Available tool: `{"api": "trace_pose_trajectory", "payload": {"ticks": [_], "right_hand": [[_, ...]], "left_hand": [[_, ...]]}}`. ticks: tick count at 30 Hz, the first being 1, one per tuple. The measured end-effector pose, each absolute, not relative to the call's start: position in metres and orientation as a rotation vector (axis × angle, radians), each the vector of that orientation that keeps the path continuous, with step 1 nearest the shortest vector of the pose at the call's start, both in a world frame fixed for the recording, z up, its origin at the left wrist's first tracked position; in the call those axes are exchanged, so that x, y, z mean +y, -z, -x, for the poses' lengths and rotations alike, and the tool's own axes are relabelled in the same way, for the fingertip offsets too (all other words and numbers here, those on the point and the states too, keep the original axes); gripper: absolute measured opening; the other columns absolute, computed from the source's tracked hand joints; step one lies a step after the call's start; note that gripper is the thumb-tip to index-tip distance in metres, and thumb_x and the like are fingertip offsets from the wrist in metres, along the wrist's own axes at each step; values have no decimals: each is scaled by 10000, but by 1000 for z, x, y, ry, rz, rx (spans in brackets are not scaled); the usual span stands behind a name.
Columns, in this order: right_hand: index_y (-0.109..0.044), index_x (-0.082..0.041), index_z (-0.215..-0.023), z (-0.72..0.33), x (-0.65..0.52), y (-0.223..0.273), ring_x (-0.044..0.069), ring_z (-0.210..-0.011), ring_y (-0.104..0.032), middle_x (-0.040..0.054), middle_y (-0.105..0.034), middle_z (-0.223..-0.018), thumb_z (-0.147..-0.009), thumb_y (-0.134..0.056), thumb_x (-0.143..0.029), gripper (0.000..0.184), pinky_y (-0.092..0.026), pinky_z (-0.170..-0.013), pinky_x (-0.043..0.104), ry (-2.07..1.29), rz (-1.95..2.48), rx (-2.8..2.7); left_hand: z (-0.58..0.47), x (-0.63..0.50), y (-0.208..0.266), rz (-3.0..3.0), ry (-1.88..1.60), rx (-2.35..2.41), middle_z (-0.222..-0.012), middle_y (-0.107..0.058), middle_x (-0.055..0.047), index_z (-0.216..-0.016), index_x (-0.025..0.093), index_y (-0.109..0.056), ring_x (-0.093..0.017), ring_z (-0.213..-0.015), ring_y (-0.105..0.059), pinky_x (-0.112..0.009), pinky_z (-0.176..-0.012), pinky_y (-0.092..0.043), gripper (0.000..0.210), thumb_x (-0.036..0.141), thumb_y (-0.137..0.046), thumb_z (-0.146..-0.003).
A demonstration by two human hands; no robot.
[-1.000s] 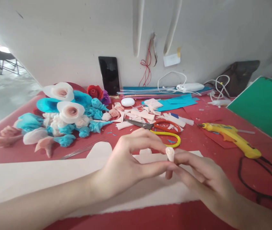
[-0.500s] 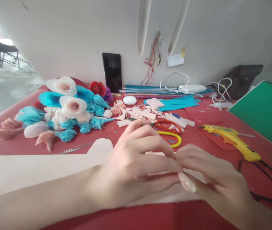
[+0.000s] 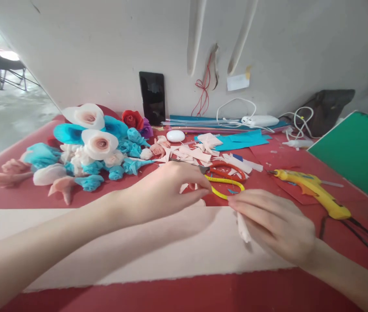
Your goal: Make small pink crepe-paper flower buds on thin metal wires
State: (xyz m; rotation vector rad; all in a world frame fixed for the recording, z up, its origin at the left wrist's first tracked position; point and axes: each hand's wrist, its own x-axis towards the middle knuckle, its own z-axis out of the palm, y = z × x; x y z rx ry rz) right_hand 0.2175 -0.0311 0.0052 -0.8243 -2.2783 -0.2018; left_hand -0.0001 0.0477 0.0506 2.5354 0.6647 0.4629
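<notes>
- Paper bud (image 3: 243,229) hangs over the pale sheet (image 3: 138,251), gripped at its upper end by the right hand (image 3: 275,220), I judge to spare the rolled end.
- I see the right fingers pressed together, pinching the bud.
- The left hand (image 3: 175,182) curls just beside the scissors (image 3: 223,180), thumb and fingertips close; I cannot tell whether they hold anything.
- Glue gun (image 3: 315,190) lies on the tabletop (image 3: 236,297) at right, probably for easy reach.
</notes>
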Motion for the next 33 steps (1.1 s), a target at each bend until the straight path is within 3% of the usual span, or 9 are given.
{"api": "trace_pose_trajectory", "payload": {"ticks": [4, 10, 20, 28, 33], "right_hand": [[-620, -61, -986, -220, -26, 9, 197, -946, -566, 135, -623, -964, -824, -504, -17, 204, -497, -811, 321, 151, 798, -2303], [-636, -76, -950, -220, -24, 18, 184, -941, -570, 131, -612, -974, -806, -525, -2, 195, -494, -791, 301, 64, 860, -2212], [-631, -134, -936, -215, -26, 15, 150, -869, -617, 85, -647, -959, -758, -570, 26, 247, -506, -752, 247, 76, 941, -2069], [-607, -137, -939, -214, -25, 14, 179, -847, -586, 86, -640, -899, -750, -561, 33, 258, -501, -704, 326, 147, 940, -1989], [-631, -123, -926, -215, -28, 8, 188, -807, -555, 89, -659, -872, -766, -562, -5, 210, -473, -682, 338, 320, 896, -2058]], "left_hand": [[3, 65, -32, -2653, -317, 583, -761, -668, -8, -840, 190, -705, -131, -738, -563, -220, -669, -413, 150, 151, -571, -786], [2, 64, -19, -2724, -304, 637, -706, -655, -11, -766, 187, -693, -151, -717, -531, -286, -748, -350, 169, 296, -570, -804], [-2, 52, -23, -2755, -212, 605, -672, -607, 5, -664, 164, -624, -132, -693, -490, -284, -766, -325, 187, 134, -502, -803], [-6, 41, -31, -2738, -219, 721, -585, -539, -1, -621, 156, -593, -120, -571, -441, -250, -587, -325, 235, 133, -467, -818], [-5, 42, -26, -2734, -288, 673, -698, -605, -13, -761, 166, -648, -137, -674, -506, -253, -643, -355, 182, 105, -485, -815]]}}
